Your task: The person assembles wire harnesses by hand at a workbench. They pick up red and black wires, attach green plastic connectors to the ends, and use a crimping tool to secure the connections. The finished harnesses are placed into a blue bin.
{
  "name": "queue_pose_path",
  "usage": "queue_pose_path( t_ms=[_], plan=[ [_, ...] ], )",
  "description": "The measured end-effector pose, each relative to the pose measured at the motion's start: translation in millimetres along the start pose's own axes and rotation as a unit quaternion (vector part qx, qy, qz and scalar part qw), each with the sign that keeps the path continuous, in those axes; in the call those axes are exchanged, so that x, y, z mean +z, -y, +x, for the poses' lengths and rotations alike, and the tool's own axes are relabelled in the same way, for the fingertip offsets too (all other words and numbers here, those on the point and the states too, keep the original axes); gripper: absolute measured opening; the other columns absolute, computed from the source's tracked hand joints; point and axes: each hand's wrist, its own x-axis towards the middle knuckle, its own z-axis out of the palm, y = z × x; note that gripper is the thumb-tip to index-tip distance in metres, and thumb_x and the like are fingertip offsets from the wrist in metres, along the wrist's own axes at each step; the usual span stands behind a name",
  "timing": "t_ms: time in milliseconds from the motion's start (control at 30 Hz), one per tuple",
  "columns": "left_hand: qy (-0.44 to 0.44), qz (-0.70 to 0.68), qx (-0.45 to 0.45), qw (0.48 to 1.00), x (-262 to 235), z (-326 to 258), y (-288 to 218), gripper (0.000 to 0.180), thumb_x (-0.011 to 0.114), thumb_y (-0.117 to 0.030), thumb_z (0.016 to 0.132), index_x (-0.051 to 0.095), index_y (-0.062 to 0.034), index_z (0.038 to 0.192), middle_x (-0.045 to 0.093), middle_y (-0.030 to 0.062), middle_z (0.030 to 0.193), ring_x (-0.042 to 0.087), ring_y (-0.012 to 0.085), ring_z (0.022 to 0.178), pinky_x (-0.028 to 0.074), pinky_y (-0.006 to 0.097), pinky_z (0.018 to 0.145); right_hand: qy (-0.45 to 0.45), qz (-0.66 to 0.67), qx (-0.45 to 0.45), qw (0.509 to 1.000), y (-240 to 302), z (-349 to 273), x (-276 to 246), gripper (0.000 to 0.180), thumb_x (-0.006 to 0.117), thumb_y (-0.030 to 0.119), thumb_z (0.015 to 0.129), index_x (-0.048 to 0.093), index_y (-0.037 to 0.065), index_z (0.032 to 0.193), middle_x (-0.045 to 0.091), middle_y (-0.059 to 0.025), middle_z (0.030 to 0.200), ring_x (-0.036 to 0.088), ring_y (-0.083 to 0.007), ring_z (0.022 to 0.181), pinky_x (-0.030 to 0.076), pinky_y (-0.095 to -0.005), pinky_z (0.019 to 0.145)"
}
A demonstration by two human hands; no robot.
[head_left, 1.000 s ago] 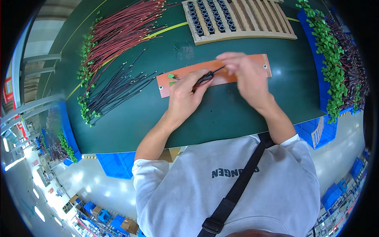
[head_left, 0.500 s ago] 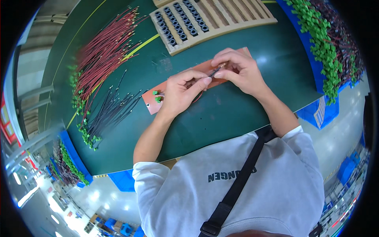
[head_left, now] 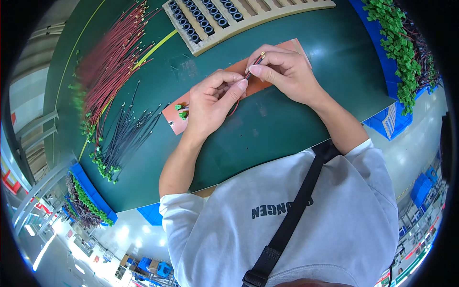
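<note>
Wire tips pinched between two hands!

And here, a slim pair of red and black wires with gold-coloured tips is gripped by both hands, left and right, fingers closed, above a long orange-brown flat board. Should the pinch be loosened, the tips could be splayed; with too hard a twist, a strand could be bent. Small green plastic connectors could be knocked by the left wrist. The dark green smooth tabletop is shared with loose red wires far left, loose black wires nearer, and a pale wooden slotted rack at the far side. Beyond, a pale shiny floor is brightly lit.
</note>
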Motion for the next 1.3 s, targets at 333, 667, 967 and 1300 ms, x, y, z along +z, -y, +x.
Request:
queue_pose_path(
  t_ms=[333, 667, 967, 1300],
  plan=[
    [0.032, -0.004, -0.021, 0.999, -7.8, 3.0, -3.4, 0.011, 0.068, -0.003, 0.101, 0.068, 0.0048, 0.109, 0.07, 0.0099, 0.095, 0.071, 0.0172, 0.086, 0.058, 0.03, 0.077, -0.007, 0.02, 0.032, 0.999, 7.9, 0.5, -1.2, 0.017, 0.065, 0.009, 0.103, 0.072, -0.006, 0.099, 0.068, -0.0081, 0.102, 0.069, -0.0132, 0.086, 0.06, -0.0271, 0.076],
    [0.008, -0.008, -0.013, 1.0, -6.8, 3.3, -5.7, 0.012, 0.063, -0.003, 0.103, 0.067, 0.005, 0.11, 0.069, 0.0089, 0.101, 0.07, 0.0158, 0.089, 0.057, 0.029, 0.081, -0.017, -0.096, -0.01, 0.995, 4.6, 1.0, -8.0, 0.016, 0.072, 0.012, 0.099, 0.073, -0.003, 0.093, 0.07, -0.0049, 0.097, 0.066, -0.0118, 0.082, 0.054, -0.0241, 0.073],
    [-0.041, 0.381, 0.271, 0.883, -19.6, -28.4, -20.6, 0.013, 0.073, -0.005, 0.093, 0.069, 0.0017, 0.103, 0.068, 0.0199, 0.12, 0.068, 0.0273, 0.103, 0.056, 0.038, 0.087, -0.108, -0.282, -0.071, 0.951, -1.2, -13.1, -9.0, 0.014, 0.077, 0.015, 0.09, 0.071, 0.003, 0.09, 0.068, -0.0041, 0.089, 0.059, -0.0207, 0.082, 0.047, -0.0338, 0.081],
    [-0.106, 0.44, 0.261, 0.853, 0.0, -18.2, 5.1, 0.022, 0.085, 0.003, 0.077, 0.07, 0.0025, 0.092, 0.074, 0.0142, 0.091, 0.07, 0.0301, 0.089, 0.057, 0.038, 0.074, -0.093, -0.438, -0.12, 0.886, -1.3, -14.5, -9.6, 0.014, 0.076, 0.013, 0.087, 0.069, 0.004, 0.079, 0.067, -0.0043, 0.084, 0.062, -0.0241, 0.086, 0.044, -0.04, 0.086]
  ],
)
